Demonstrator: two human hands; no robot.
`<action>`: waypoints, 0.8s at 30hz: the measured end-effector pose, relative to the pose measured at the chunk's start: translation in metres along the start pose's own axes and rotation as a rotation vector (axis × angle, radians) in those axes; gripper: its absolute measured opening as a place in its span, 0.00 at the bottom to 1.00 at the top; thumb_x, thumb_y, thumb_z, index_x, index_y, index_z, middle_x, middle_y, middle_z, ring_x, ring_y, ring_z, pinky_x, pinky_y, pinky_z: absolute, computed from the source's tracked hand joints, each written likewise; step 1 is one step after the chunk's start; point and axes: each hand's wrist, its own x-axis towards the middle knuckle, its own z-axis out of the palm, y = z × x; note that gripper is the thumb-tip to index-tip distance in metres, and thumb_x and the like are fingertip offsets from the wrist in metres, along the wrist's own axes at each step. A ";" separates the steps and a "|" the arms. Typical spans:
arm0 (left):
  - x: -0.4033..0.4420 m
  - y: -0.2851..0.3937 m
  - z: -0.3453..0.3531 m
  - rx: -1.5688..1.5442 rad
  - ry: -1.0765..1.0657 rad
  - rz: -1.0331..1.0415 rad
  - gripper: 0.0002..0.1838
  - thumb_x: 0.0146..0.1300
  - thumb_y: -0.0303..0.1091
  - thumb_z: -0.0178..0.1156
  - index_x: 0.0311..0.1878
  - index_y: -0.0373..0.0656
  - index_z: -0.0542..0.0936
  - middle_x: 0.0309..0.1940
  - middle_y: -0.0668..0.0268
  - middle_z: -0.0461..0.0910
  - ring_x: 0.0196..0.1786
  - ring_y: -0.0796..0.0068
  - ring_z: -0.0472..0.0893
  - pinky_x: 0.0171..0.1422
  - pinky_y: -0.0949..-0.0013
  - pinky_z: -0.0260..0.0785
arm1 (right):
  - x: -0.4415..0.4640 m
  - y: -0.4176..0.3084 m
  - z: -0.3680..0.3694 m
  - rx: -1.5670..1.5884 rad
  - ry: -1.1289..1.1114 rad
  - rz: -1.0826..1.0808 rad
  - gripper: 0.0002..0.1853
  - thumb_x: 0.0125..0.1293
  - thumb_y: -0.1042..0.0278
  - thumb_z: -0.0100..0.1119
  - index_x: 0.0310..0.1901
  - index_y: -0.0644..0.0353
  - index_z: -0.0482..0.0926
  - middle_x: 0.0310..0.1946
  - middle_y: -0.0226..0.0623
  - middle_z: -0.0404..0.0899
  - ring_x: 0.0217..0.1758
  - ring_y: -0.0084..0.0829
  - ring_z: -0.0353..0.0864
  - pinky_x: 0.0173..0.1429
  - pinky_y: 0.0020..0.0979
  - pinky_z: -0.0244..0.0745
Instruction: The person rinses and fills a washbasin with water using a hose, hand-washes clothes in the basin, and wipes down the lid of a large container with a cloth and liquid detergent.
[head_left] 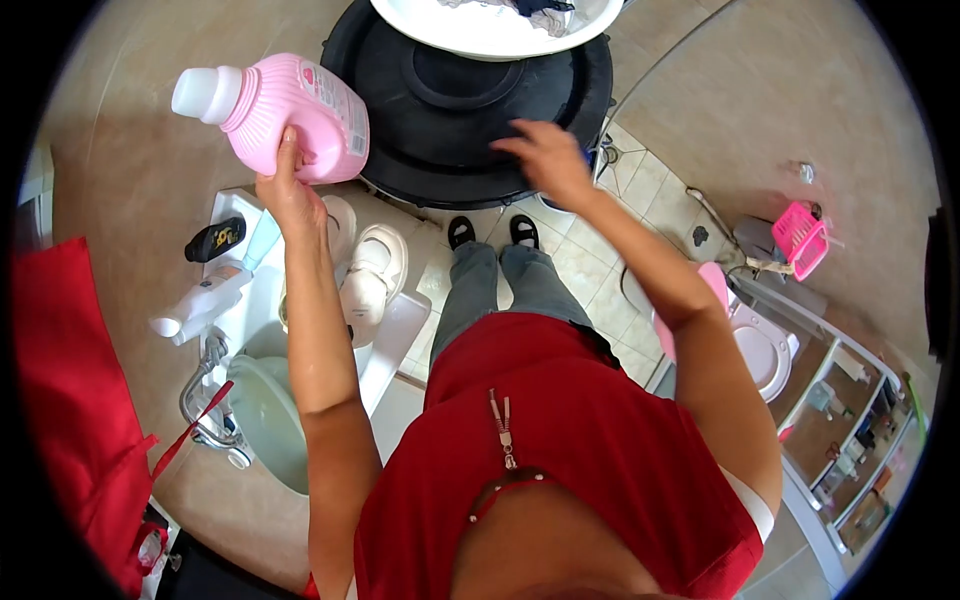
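A pink detergent bottle [300, 115] with a white cap [207, 95] is gripped at its handle by my left hand [290, 185]. It tilts over on its side, cap toward the left, label facing right. My right hand [548, 160] hovers over the right part of a large round black lid [450, 140], fingers apart and nothing in them. On the far part of that lid rests a white basin [480, 42], holding some dark and grey cloth [545, 12].
At my left is a white sink [400, 335] with white shoes [372, 280], a white bottle [205, 300], a black brush-like item [215, 240], a faucet [205, 390] and a pale green basin [270, 420]. To the right are a pink basket [800, 240], a toilet [765, 350] and a shelf [840, 400].
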 end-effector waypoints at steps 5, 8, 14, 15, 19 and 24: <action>0.000 -0.023 -0.007 0.070 -0.019 0.005 0.08 0.56 0.25 0.64 0.39 0.38 0.78 0.30 0.72 0.76 0.30 0.84 0.69 0.36 0.78 0.60 | 0.040 -0.061 0.078 -0.024 -0.001 -0.030 0.22 0.55 0.74 0.51 0.51 0.42 0.77 0.57 0.36 0.69 0.60 0.41 0.65 0.59 0.48 0.62; 0.000 -0.028 -0.012 0.105 -0.026 -0.009 0.11 0.55 0.25 0.65 0.41 0.36 0.78 0.33 0.70 0.77 0.32 0.82 0.71 0.39 0.77 0.62 | 0.034 -0.033 0.060 -0.110 -0.168 -0.089 0.20 0.55 0.72 0.52 0.49 0.42 0.78 0.54 0.32 0.70 0.59 0.40 0.66 0.59 0.47 0.61; -0.018 -0.032 -0.012 0.139 -0.018 -0.021 0.14 0.54 0.26 0.65 0.44 0.35 0.78 0.38 0.67 0.79 0.38 0.79 0.75 0.45 0.75 0.65 | 0.019 0.072 -0.017 -0.505 -0.169 0.008 0.14 0.59 0.67 0.47 0.39 0.38 0.82 0.49 0.25 0.73 0.60 0.34 0.66 0.69 0.54 0.48; -0.022 -0.033 -0.014 0.143 -0.010 -0.028 0.14 0.55 0.26 0.65 0.45 0.35 0.78 0.39 0.67 0.79 0.39 0.79 0.75 0.46 0.75 0.66 | 0.023 0.087 -0.025 -0.584 -0.054 0.027 0.13 0.60 0.65 0.47 0.40 0.39 0.82 0.50 0.26 0.73 0.61 0.35 0.66 0.69 0.55 0.49; -0.027 -0.030 -0.017 0.135 -0.004 -0.016 0.14 0.56 0.26 0.64 0.46 0.34 0.77 0.40 0.66 0.79 0.40 0.78 0.75 0.47 0.74 0.66 | 0.038 0.106 -0.018 -0.641 0.080 0.151 0.14 0.60 0.66 0.47 0.43 0.42 0.82 0.46 0.29 0.74 0.56 0.37 0.69 0.57 0.48 0.60; -0.029 -0.030 -0.012 0.150 0.003 -0.031 0.16 0.57 0.26 0.63 0.48 0.33 0.76 0.44 0.64 0.78 0.44 0.75 0.76 0.51 0.72 0.67 | 0.022 0.042 0.005 -0.573 -0.117 0.207 0.11 0.60 0.65 0.49 0.40 0.43 0.81 0.43 0.32 0.74 0.48 0.35 0.71 0.48 0.42 0.63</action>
